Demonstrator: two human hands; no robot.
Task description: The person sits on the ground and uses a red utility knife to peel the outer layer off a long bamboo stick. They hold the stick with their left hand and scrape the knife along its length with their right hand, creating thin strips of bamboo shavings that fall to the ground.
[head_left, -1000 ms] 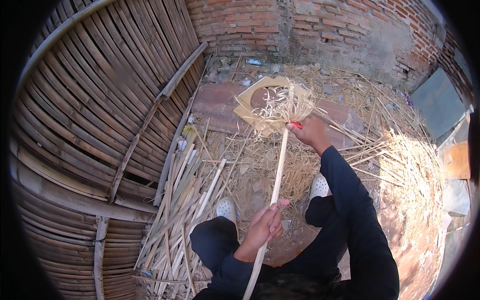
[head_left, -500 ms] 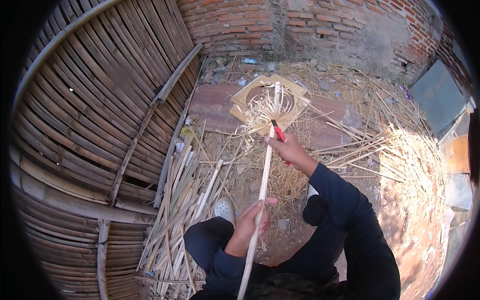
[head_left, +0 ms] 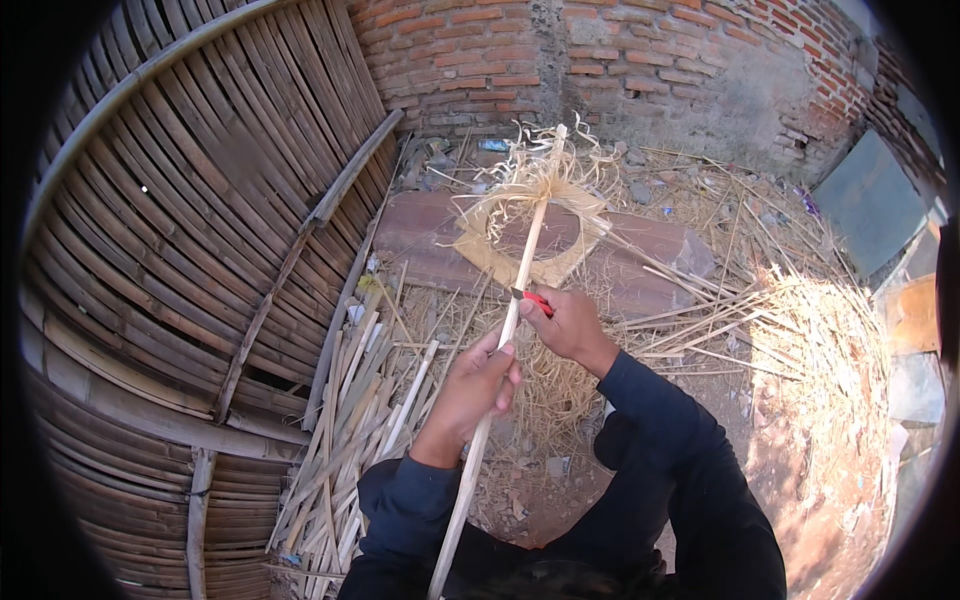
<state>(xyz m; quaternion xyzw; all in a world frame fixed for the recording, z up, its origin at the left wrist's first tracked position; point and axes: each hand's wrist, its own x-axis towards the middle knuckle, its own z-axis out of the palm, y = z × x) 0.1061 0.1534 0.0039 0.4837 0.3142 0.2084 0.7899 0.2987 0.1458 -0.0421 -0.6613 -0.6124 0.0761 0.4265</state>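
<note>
Above the straw-strewn ground (head_left: pixel 560 400), left hand (head_left: pixel 470 390) grips the bamboo strip (head_left: pixel 510 320). Right hand (head_left: pixel 565 325), closed around a red-handled knife (head_left: pixel 533 297), shaves it; next stroke apparently needs steady support.

Bright, hard daylight from above; short dark shadows under straw (head_left: pixel 820 330) and slats. Brick wall (head_left: pixel 640 60) evenly lit, slightly washed. Focus sharp at centre; fisheye bends edges (black vignette around rim).
</note>
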